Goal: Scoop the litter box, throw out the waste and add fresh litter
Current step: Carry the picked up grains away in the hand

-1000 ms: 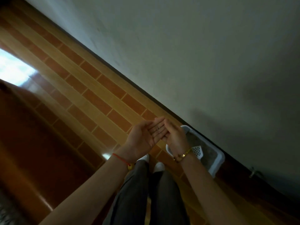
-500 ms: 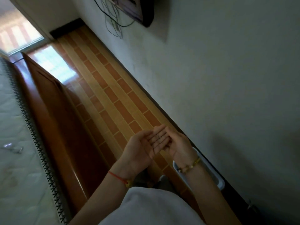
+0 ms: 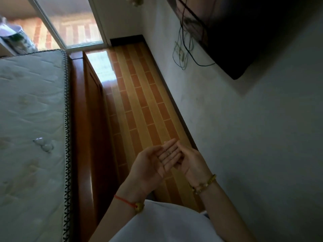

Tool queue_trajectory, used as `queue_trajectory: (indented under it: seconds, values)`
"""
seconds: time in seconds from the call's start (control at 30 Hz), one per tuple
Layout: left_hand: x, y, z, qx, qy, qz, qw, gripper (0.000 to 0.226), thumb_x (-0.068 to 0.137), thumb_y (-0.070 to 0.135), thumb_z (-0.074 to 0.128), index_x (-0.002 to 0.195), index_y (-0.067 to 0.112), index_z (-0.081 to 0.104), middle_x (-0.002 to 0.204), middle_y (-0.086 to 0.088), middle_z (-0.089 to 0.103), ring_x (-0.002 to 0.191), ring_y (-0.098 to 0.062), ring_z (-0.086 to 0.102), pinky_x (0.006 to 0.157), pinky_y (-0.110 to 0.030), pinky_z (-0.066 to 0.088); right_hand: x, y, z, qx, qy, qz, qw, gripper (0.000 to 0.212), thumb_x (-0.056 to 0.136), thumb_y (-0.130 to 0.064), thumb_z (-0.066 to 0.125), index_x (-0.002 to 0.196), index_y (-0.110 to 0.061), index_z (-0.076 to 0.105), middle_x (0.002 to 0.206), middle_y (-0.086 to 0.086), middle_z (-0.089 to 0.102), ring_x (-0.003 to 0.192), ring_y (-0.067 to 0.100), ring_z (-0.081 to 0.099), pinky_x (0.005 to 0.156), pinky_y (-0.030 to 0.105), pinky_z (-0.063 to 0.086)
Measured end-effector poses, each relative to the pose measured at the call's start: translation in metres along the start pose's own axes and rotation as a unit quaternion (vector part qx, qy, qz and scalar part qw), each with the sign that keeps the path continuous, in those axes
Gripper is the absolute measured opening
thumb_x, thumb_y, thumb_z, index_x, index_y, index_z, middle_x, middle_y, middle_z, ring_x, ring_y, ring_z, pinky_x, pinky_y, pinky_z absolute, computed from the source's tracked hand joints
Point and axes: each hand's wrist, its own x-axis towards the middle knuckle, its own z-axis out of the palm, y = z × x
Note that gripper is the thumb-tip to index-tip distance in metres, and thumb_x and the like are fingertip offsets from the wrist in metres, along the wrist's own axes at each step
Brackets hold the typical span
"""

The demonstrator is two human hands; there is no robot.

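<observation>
My left hand (image 3: 153,163) is held palm up in front of me, fingers straight, with a ring on one finger. My right hand (image 3: 190,159) lies against the left hand's fingertips, its fingers partly hidden behind them. Neither hand holds anything. A red cord bracelet is on my left wrist and a gold bead bracelet on my right. The litter box and the scoop are out of view.
A bare mattress (image 3: 31,128) on a wooden bed frame (image 3: 87,137) fills the left. A narrow strip of tiled floor (image 3: 139,105) runs between the bed and the white wall (image 3: 244,137). A dark TV (image 3: 236,32) with dangling cables hangs on the wall. A glass door (image 3: 76,23) stands at the far end.
The view has swung up and away from the litter box, which has dropped out of sight. The bed, TV and door came into view. My hands stay together, palms up.
</observation>
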Motion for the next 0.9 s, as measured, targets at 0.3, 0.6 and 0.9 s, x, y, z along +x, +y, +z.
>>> queue_trajectory:
  seconds: [0.3, 0.6, 0.9]
  values:
    - [0.021, 0.183, -0.011, -0.01, -0.014, 0.057, 0.998, 0.04, 0.099, 0.012, 0.035, 0.12, -0.011, 0.06, 0.121, -0.025, 0.065, 0.115, -0.032, 0.063, 0.092, -0.042, 0.052, 0.141, -0.048, 0.127, -0.033, -0.044, 0.005, 0.998, 0.074, 0.065, -0.046, 0.064, 0.129, -0.012, 0.049, 0.142, 0.016, 0.043, 0.089, 0.006, 0.065, 0.103, 0.037, 0.044]
    - [0.06, 0.284, -0.02, -0.034, -0.011, 0.067, 0.997, 0.04, 0.099, 0.013, 0.034, 0.12, -0.01, 0.061, 0.122, -0.025, 0.064, 0.115, -0.033, 0.063, 0.093, -0.043, 0.051, 0.239, -0.084, 0.186, -0.072, -0.063, 0.037, 0.995, 0.072, 0.063, -0.051, 0.063, 0.125, -0.016, 0.05, 0.141, 0.019, 0.045, 0.113, 0.013, 0.057, 0.101, 0.04, 0.046]
    - [0.142, 0.406, -0.012, -0.065, 0.012, 0.108, 0.992, 0.04, 0.099, 0.012, 0.035, 0.121, -0.01, 0.06, 0.121, -0.026, 0.064, 0.116, -0.034, 0.062, 0.093, -0.042, 0.051, 0.38, -0.148, 0.234, -0.1, -0.101, 0.046, 0.989, 0.029, 0.093, -0.031, 0.05, 0.12, -0.019, 0.052, 0.142, 0.022, 0.041, 0.066, 0.002, 0.064, 0.101, 0.042, 0.041]
